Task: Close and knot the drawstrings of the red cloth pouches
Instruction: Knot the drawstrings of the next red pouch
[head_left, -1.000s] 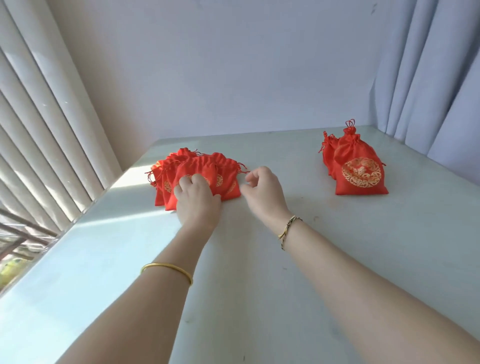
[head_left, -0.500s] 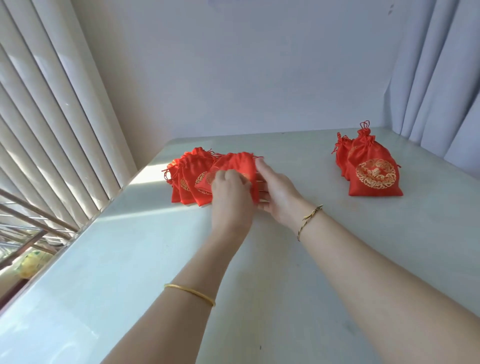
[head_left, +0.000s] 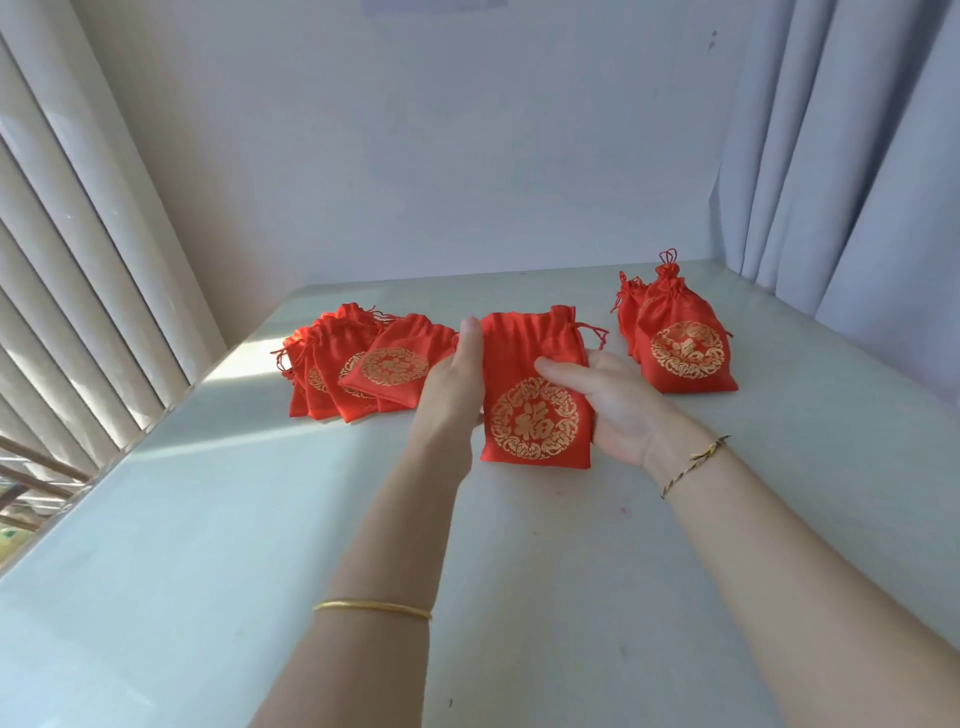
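Observation:
I hold one red pouch (head_left: 524, 364) with a gold round emblem upright above the table, its mouth open and its drawstring loose at the top right. My left hand (head_left: 449, 387) grips its left edge, thumb along the side. My right hand (head_left: 618, 405) holds its right side, thumb lying across the front. A pile of several open red pouches (head_left: 358, 369) lies to the left. Two pouches with tied tops (head_left: 680, 343) stand at the right.
The pale table (head_left: 260, 545) runs to a white wall at the back. Vertical blinds (head_left: 78, 260) hang along the left edge and a grey curtain (head_left: 857, 156) hangs at the right.
One pouch has left the left pile and come toward me, held up between both hands with its emblem facing me. The camera has moved closer.

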